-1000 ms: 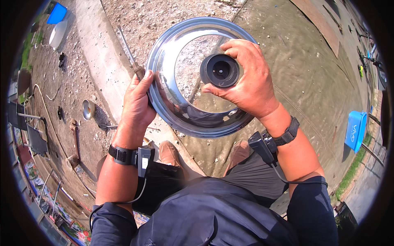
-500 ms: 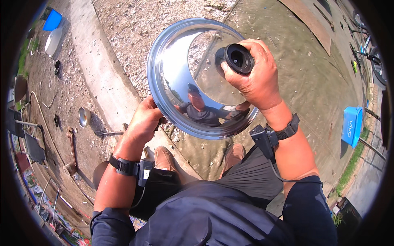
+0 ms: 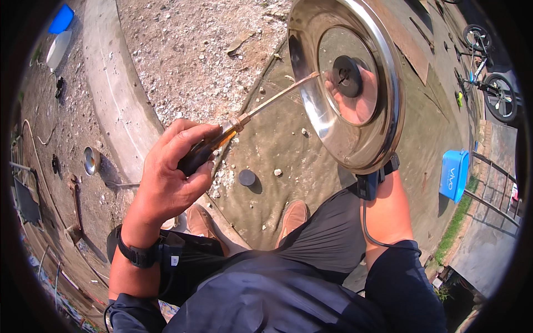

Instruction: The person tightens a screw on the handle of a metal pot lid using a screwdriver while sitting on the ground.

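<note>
Head view: white lettering on blue bin, right of R hand. L hand wrapped tight round screwdriver handle; tip overlaps lid edge, contact unclear. R hand, part hidden, curls behind tilted glass lid, holding it up.

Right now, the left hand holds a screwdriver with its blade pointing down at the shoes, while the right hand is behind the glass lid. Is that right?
Not quite: in the head view, the left hand holds the screwdriver with its blade pointing up toward the glass lid. The right hand is indeed behind the lid.
</note>
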Demonstrator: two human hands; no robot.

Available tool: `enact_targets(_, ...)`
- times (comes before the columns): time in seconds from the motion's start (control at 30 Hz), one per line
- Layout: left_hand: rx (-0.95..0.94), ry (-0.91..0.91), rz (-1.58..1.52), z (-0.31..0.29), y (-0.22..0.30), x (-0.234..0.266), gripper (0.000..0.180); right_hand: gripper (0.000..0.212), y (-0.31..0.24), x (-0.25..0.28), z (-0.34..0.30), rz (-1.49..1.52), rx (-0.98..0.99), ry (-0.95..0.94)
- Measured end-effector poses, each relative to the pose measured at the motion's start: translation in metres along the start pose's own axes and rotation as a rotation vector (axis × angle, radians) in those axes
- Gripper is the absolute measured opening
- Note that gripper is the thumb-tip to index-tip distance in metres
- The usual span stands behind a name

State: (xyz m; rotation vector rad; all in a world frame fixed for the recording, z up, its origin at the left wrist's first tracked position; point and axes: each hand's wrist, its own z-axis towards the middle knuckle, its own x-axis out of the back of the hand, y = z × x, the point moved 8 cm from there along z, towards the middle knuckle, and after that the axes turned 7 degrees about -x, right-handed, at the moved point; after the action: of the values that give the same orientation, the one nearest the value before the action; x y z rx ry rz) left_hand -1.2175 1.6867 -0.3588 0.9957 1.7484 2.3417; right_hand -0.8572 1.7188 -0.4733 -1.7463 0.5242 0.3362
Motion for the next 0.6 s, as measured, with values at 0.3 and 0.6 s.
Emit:
enact_targets(0.3, -0.075, 0.024, 0.017, 0.000, 0.008, -0.009, 0.047, 0.048, 0.018, -0.009, 0.005, 0.076, -0.046, -0.100)
enact_targets(0.6, 0.085, -0.013, -0.127, -0.003, -0.006, -0.016, 0.041, 0.053, 0.026, -0.011, 0.006, 0.104, -0.070, -0.149)
